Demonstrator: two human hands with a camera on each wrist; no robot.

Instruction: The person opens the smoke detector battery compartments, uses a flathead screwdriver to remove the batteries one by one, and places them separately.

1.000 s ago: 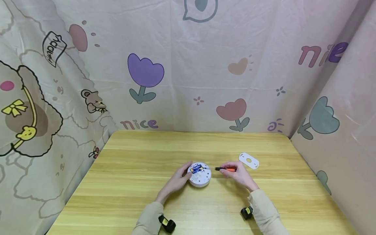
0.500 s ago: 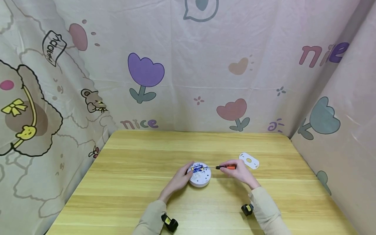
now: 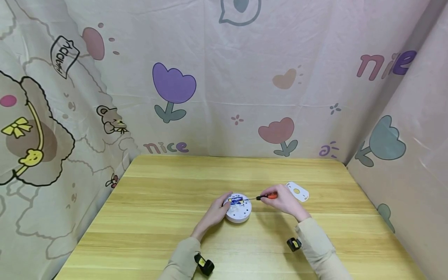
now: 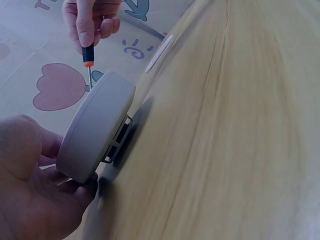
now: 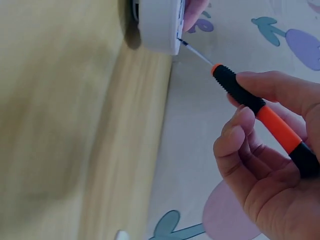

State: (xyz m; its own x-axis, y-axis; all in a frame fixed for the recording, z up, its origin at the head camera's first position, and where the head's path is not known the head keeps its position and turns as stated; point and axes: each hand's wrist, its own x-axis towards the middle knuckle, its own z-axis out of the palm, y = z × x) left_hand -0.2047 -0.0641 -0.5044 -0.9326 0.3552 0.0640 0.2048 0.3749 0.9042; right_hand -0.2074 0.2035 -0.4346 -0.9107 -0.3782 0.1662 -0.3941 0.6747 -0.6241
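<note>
My left hand grips a round white smoke alarm by its left edge, with the thumb over the rim. A blue battery lies in the alarm's upturned face. From the side, in the left wrist view, the alarm's body leans over the table, its vented part facing the wood. My right hand pinches a black and orange screwdriver between thumb and fingers. In the right wrist view, the screwdriver's shaft points at the alarm's face, its dark tip right at the surface near the edge.
A white mounting plate with a round hole lies behind my right hand. The wooden table meets a patterned curtain at the back. Black wrist cameras hang at both sleeves.
My right hand has shifted slightly up and left, and the screwdriver's handle has tilted upward. My left hand has moved slightly, still holding the alarm, which stays in about the same place.
</note>
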